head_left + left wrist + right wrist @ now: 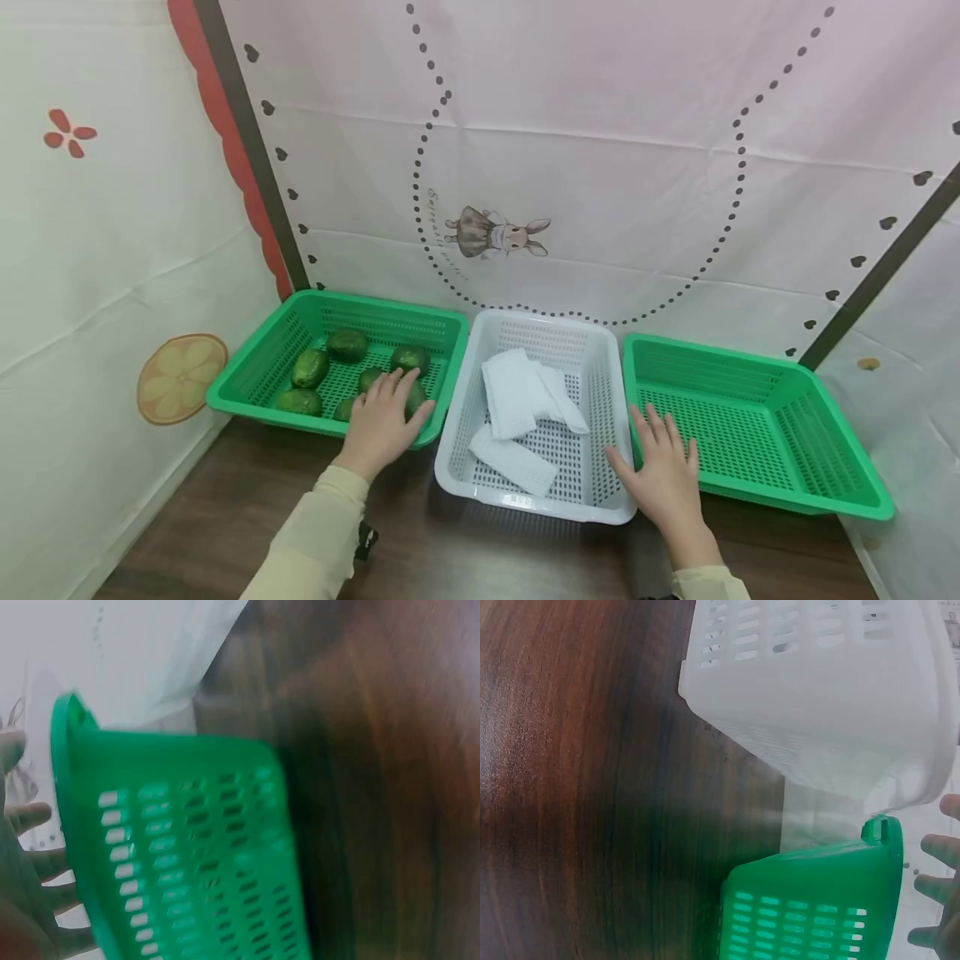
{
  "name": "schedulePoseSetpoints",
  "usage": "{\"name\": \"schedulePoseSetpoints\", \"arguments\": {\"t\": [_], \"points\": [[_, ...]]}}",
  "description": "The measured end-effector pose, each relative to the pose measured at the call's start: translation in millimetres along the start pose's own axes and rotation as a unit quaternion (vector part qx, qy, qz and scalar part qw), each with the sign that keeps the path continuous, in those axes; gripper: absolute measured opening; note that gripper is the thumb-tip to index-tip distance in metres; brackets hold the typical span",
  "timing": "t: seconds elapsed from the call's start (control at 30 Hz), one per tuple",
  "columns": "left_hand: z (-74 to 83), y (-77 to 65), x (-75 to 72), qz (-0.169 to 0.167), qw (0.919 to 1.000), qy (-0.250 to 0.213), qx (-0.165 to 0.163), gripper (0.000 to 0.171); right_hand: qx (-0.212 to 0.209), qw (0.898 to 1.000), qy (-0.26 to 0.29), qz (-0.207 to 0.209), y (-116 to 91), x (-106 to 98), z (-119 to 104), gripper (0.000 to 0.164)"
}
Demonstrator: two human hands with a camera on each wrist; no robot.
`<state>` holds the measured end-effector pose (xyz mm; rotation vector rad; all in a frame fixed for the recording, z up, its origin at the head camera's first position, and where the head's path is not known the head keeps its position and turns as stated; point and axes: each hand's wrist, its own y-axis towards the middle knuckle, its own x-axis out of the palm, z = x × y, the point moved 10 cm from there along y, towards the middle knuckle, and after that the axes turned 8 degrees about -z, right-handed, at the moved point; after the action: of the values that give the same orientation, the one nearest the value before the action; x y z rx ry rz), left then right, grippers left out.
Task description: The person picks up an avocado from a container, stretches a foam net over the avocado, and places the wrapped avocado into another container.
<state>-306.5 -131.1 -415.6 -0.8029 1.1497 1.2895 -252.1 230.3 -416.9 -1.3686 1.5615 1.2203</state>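
Several dark green avocados (pixel 311 367) lie in the left green basket (pixel 247 367). My left hand (pixel 381 425) is spread over that basket's front right part, above the avocados and partly covering them; its fingers are extended and grip nothing. White textured folded pieces like mesh cloth (pixel 513 400) lie in the white basket (pixel 450 467) in the middle. My right hand (pixel 663 471), fingers spread and holding nothing, hovers at the front left corner of the right green basket (pixel 750 433), beside the white basket's right rim. In the right wrist view, fingertips (pixel 937 847) show past the green rim.
The three baskets stand side by side on a dark wooden table (pixel 480 558). Behind them hangs a pale printed cloth (pixel 600 208) with a rabbit figure. Another pale cloth wall (pixel 90 275) rises on the left.
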Motion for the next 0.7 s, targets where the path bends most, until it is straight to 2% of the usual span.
{"name": "schedulePoseSetpoints", "arguments": {"t": [0.13, 0.27, 0.53, 0.7], "points": [[-15.5, 2.3, -10.6, -0.004, 0.9998, 0.015, -0.01, 0.057, -0.009, 1.0, -0.001, 0.008, -2.7, -5.0, -4.4, 0.071], [-23.6, 6.3, -15.2, -0.013, 0.9996, 0.024, -0.004, 0.051, -0.015, 1.0, 0.001, 0.019, -6.4, -10.0, -7.0, 0.065], [-21.9, 16.3, -13.3, -0.055, 0.9981, 0.027, 0.001, 0.043, -0.016, 0.999, 0.012, 0.042, -12.5, -18.7, -7.8, 0.055], [-16.7, 20.4, -18.3, -0.074, 0.9969, 0.026, 0.005, 0.041, -0.019, 0.999, 0.017, 0.046, -15.8, -24.0, -10.9, 0.053]]}}
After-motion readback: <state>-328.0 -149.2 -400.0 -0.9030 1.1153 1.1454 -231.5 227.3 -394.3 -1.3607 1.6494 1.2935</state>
